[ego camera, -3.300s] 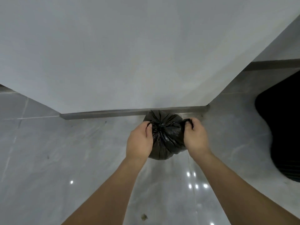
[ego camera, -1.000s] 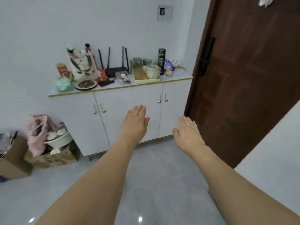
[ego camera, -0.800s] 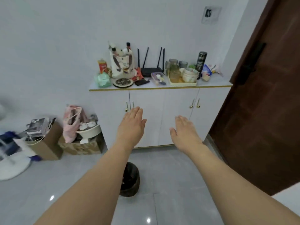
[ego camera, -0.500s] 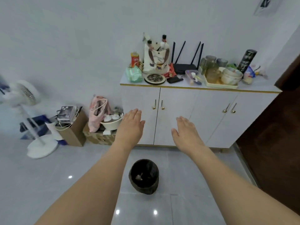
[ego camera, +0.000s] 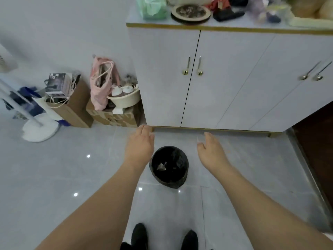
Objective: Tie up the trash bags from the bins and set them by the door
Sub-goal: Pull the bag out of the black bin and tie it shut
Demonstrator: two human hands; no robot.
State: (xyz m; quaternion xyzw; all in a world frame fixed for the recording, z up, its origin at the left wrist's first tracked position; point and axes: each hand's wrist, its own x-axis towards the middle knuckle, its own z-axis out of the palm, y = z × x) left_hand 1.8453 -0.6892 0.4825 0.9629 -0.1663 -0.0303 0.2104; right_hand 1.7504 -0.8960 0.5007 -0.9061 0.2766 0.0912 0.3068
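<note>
A small round bin [ego camera: 175,183] lined with an open black trash bag [ego camera: 170,162] stands on the grey tiled floor in front of me, with a few scraps inside. My left hand [ego camera: 139,147] hovers just left of the bin's rim, fingers straight and empty. My right hand [ego camera: 211,151] hovers to the right of the bin, fingers relaxed and empty. Neither hand touches the bag. A strip of the brown door [ego camera: 317,141] shows at the right edge. The tied bag from before is out of view.
A white cabinet [ego camera: 225,78] with gold handles stands behind the bin, its top crowded with items. To the left are cardboard boxes [ego camera: 115,117], a pink bag [ego camera: 102,83], a cream bowl [ego camera: 126,99] and a white fan base [ego camera: 40,129]. My black shoes [ego camera: 138,237] show below.
My view has swung from the tied bag at the wall round to the cabinet, then dropped toward the bin. Both empty hands have come down beside the bin.
</note>
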